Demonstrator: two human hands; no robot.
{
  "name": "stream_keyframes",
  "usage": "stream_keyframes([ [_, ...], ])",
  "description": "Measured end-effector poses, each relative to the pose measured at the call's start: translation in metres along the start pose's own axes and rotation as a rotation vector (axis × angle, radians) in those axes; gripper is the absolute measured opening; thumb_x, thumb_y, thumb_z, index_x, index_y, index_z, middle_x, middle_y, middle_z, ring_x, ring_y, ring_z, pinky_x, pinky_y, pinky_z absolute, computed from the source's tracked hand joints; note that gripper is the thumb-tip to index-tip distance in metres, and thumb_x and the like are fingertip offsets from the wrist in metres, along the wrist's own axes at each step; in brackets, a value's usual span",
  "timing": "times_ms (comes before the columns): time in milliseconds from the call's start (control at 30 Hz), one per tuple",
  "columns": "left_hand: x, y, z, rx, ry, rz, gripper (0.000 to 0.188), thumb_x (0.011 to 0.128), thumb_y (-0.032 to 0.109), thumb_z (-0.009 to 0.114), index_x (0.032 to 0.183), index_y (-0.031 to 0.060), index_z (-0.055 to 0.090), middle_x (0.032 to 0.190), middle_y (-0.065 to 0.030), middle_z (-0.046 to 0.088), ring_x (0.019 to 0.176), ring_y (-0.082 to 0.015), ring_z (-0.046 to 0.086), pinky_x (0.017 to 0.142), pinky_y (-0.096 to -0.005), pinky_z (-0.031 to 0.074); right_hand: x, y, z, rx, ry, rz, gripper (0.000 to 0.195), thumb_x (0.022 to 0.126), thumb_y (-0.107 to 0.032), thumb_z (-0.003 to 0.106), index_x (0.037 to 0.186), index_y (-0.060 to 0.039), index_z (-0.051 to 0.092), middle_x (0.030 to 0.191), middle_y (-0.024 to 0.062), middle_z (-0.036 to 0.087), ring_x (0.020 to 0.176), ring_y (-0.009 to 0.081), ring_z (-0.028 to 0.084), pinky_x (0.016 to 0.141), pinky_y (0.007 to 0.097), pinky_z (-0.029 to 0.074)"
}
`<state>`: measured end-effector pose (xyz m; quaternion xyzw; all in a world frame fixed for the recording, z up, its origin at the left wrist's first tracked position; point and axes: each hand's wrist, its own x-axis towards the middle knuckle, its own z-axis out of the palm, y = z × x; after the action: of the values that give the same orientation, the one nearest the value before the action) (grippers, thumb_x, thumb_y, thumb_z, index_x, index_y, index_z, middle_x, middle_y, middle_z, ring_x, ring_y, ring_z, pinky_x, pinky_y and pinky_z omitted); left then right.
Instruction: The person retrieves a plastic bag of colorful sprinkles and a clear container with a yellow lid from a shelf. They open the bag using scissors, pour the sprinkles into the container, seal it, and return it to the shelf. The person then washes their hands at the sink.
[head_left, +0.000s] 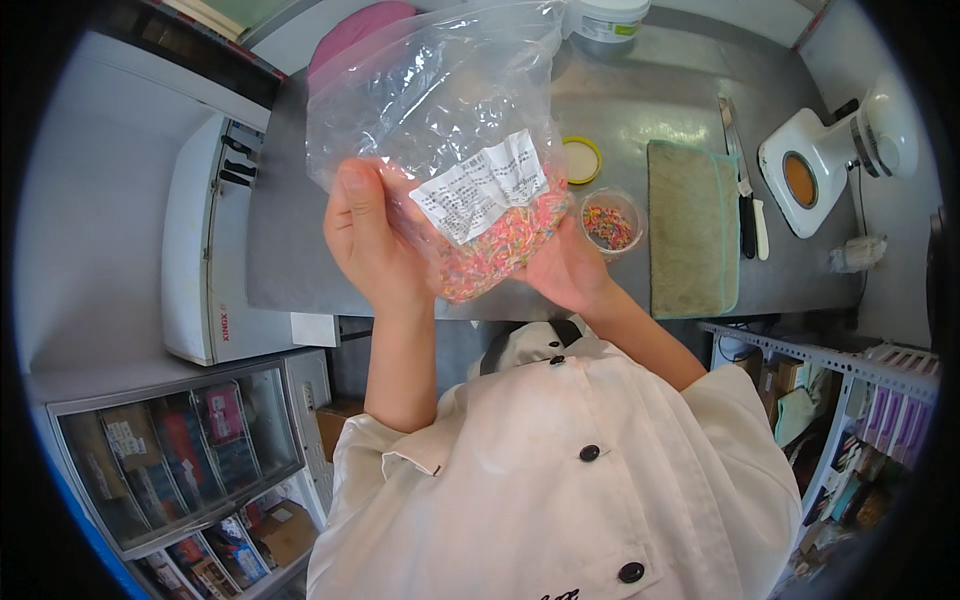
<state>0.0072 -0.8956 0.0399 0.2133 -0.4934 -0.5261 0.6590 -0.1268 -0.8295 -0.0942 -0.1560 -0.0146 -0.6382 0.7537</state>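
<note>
A clear plastic bag (450, 97) is held up in front of me over the steel table. Multicoloured sprinkles (499, 247) fill its lower part, and a crumpled white label (484, 187) with printing is on its front. My left hand (367, 232) grips the bag's left side, thumb in front. My right hand (570, 266) holds the lower right of the bag from beneath, its fingers hidden behind it. Just beyond that hand stands a round clear tub (613, 221) with some sprinkles inside. A yellow-rimmed lid (582, 160) lies flat behind the tub.
To the right on the steel table (615, 97) are a folded towel (690, 232), knives (748, 217) and a white stand mixer (806, 172). A white bucket (607, 19) and a pink object (360, 30) stand at the back. A glass-topped freezer (180, 457) is at lower left.
</note>
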Motion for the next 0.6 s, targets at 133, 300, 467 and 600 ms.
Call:
stream_keyframes([
  [133, 0.03, 0.02, 0.015, 0.372, 0.035, 0.066, 0.025, 0.095, 0.016, 0.056, 0.112, -0.0018, 0.056, 0.094, -0.0074, 0.062, 0.066, -0.007, 0.053, 0.06, -0.0186, 0.043, -0.002, -0.013, -0.01, -0.126, 0.077, -0.034, 0.06, 0.092, -0.032, 0.059, 0.142, -0.0113, 0.033, 0.143, 0.0077, 0.042, 0.13, 0.0283, 0.043, 0.106, 0.0527, 0.033],
  [300, 0.078, 0.056, 0.027, 1.18, -0.549, 0.383, 0.03, 0.091, 0.021, 0.063, 0.115, 0.0031, 0.063, 0.096, -0.0038, 0.065, 0.08, -0.0078, 0.058, 0.072, -0.0212, 0.045, -0.011, -0.018, -0.019, -0.27, 0.131, -0.011, 0.054, 0.092, -0.028, 0.06, 0.138, -0.0108, 0.038, 0.138, 0.0071, 0.046, 0.127, 0.0278, 0.046, 0.104, 0.0529, 0.037],
  [467, 0.088, 0.048, 0.038, 1.237, -0.67, 0.258, 0.024, 0.089, 0.023, 0.066, 0.101, 0.0024, 0.067, 0.084, -0.0009, 0.064, 0.081, -0.0068, 0.056, 0.072, -0.0211, 0.043, -0.013, -0.012, -0.017, -0.23, 0.219, 0.026, 0.052, 0.095, -0.026, 0.056, 0.14, -0.0129, 0.034, 0.138, 0.0071, 0.047, 0.127, 0.0277, 0.047, 0.102, 0.0567, 0.038],
  [600, 0.091, 0.047, 0.048, 1.25, -0.558, 0.624, 0.015, 0.087, 0.009, 0.062, 0.075, -0.0004, 0.065, 0.06, -0.0075, 0.062, 0.048, -0.0208, 0.047, 0.047, -0.031, 0.035, -0.014, -0.015, -0.007, -0.158, 0.277, 0.013, 0.051, 0.097, -0.026, 0.052, 0.141, -0.0146, 0.03, 0.137, 0.0076, 0.046, 0.126, 0.0279, 0.047, 0.1, 0.0583, 0.039],
])
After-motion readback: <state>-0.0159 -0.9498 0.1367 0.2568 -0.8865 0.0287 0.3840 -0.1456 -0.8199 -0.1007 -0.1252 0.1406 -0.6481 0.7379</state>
